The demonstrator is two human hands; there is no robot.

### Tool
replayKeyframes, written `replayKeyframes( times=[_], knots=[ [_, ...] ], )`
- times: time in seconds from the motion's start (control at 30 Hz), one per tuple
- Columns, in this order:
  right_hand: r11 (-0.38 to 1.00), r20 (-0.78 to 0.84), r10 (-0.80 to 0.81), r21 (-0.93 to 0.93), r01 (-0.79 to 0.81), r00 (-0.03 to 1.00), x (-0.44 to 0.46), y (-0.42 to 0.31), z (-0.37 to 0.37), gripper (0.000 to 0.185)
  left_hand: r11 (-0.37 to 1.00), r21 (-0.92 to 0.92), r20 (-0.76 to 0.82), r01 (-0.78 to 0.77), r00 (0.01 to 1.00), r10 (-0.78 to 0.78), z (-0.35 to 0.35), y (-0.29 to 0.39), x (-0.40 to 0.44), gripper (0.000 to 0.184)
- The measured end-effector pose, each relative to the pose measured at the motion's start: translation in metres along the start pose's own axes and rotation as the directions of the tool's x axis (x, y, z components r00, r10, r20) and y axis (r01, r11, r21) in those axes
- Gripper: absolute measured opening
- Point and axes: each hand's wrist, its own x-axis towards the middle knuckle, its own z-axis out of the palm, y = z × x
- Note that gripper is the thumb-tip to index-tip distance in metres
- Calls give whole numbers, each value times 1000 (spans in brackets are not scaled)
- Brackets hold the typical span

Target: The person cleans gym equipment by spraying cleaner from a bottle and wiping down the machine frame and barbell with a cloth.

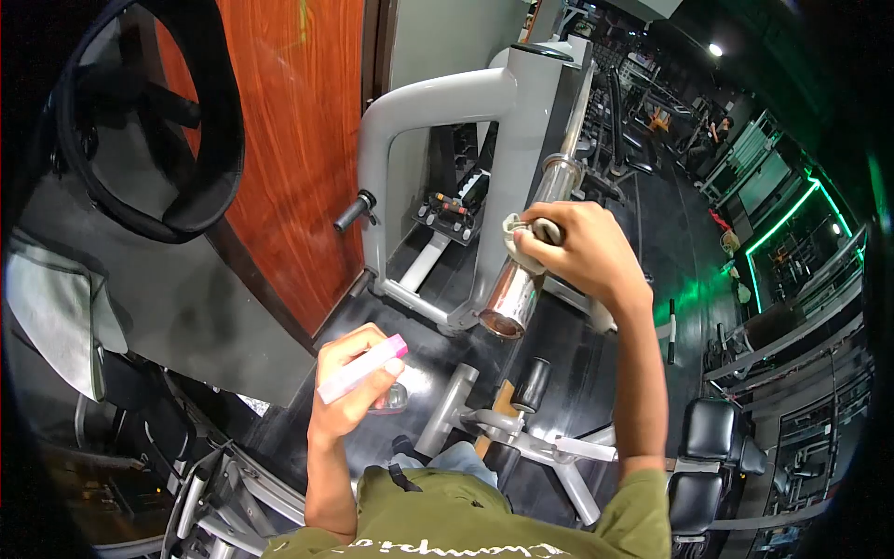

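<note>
Chrome-bright metal, marked with brownish patches near its round end, formed the thick cylindrical bar sleeve [512,300] that slanted down toward the person, in front of a machine frame of smooth, rounded grey tubing [438,98]. The right hand [589,250] held a crumpled, pale greyish cloth [513,232] against the sleeve in a narrow, bunched grip. Its fingers curled over the folds, probably so that the soft fabric would follow the metal's curve and lie between skin and steel. Beyond the hand, the sleeve met a raised collar [563,164] and a thinner bar [578,110].

Apart from the sleeve, the left hand [343,410] was closed around a slim, white, straight-sided object with a bright pink end [361,369]. The fingers and thumb wrapped its sides, which seemed to steady it while leaving the pink end exposed. A clear, rounded piece [396,399] showed just below that hand; whether it joined the white object could not be told. Dark, glossy flooring [417,347] reflected light underneath.
</note>
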Motion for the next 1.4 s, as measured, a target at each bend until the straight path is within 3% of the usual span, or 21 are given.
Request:
replayKeyframes(
  times=[0.07, 0.13, 0.2, 0.33, 0.4, 0.47, 0.57, 0.6, 0.67, 0.77, 0.9, 1.0, 1.03, 1.13, 1.23, 1.33, 1.4],
  knots=[
    [973, 174, -99, -187, 132, 980, 11, -17, -11, 33, 1000, -19, -9, -5, 1000, 5, -3, -1, -3, 21],
    [929, 387, -147, -262, 262, 910, 13, -46, -12, 28, 996, -74, -28, 53, 998, -55, -5, -2, -8, 21],
    [882, 506, -173, -303, 362, 845, 13, -70, -9, 35, 999, -26, -26, 39, 999, -39, -7, -1, -8, 22],
    [918, 697, -51, -249, 308, 715, 38, -76, -19, 41, 1000, 9, -43, 29, 999, -29, -11, 7, -11, 22],
    [891, 747, 69, -344, 295, 661, 56, -71, -19, 47, 1000, -2, -58, 19, 998, -19, -15, 9, -14, 22],
    [842, 621, 140, -485, 237, 771, 74, -38, -14, 45, 1000, -17, -74, 14, 997, -15, -16, 9, -18, 22],
    [897, 617, 165, -418, 143, 770, 81, -21, -19, 38, 1000, 25, -105, 14, 994, -11, -17, 9, -19, 22],
    [860, 615, 132, -462, 219, 778, 75, -29, -17, 37, 999, 45, -110, 23, 994, -18, -17, 10, -19, 21],
    [870, 697, -106, -281, 406, 709, 60, -37, -10, 35, 997, 65, -119, 32, 993, -24, -16, 10, -18, 20],
    [917, 660, -194, -141, 374, 725, 32, -61, -19, 33, 998, 34, -133, 55, 990, -50, -15, 8, -14, 19],
    [954, 588, -270, 54, 296, 762, 34, -29, -16, 33, 997, 71, -107, 28, 994, -20, -10, 6, -4, 16],
    [979, 508, -172, -9, 205, 844, 44, -1, -24, 32, 996, 79, -91, 41, 995, -34, -6, 4, 2, 14],
    [967, 415, -219, -26, 252, 883, 49, 18, -21, 31, 996, 77, -81, 51, 996, -45, -5, 4, 4, 14],
    [994, 357, -105, 9, 109, 928, 55, 38, -15, 31, 995, 92, -61, 47, 997, -42, 1, 4, 12, 12],
    [968, 280, -248, 26, 251, 927, 32, 23, -12, 29, 995, 75, -54, 69, 996, -65, 5, 1, 23, 12],
    [878, 250, -472, 218, 426, 845, 10, 12, -7, 25, 994, 89, -20, 63, 998, -62, 10, -2, 39, 12],
    [875, 211, -467, 252, 414, 859, 7, 22, -5, 25, 994, 99, -12, 53, 999, -52, 15, -5, 53, 12]
  ],
)
